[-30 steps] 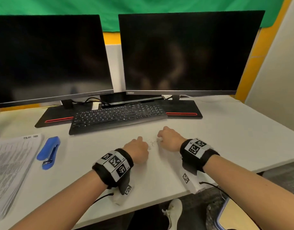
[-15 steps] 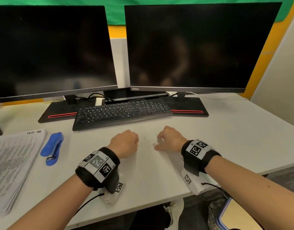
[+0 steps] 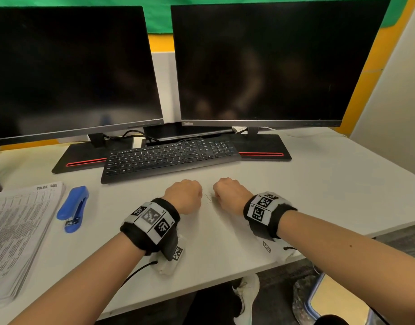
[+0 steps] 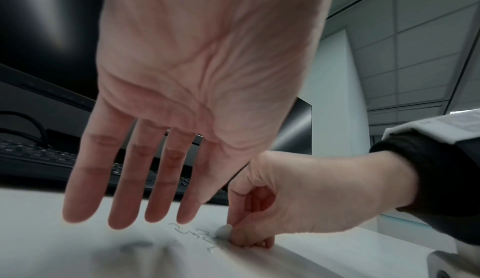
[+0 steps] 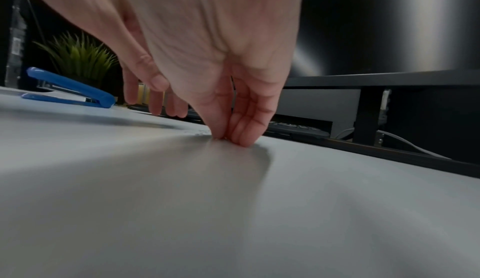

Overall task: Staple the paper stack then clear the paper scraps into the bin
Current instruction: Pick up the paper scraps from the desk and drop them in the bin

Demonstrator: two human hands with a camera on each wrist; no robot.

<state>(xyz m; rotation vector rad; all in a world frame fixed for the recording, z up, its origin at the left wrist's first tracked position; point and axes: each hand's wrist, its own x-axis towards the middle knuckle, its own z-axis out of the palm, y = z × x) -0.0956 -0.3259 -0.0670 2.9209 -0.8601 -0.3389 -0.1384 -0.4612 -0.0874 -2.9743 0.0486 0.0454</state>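
Hands are seen low over a white bench [image 3: 319,184], in front of a black keyboard [image 3: 169,158] and two dark monitors. The left hand [image 4: 197,89] is held flat above the surface with fingers straight and slightly spread, nothing gripped. The right hand [image 4: 298,200] is curled, and a small white paper scrap [image 4: 223,230] is pinched between thumb and fingertips at the bench top. Bent loose staples [image 4: 200,233] are scattered between the two hands. A blue stapler [image 3: 72,208] is laid well to the left, just beside the printed paper stack [image 3: 16,231].
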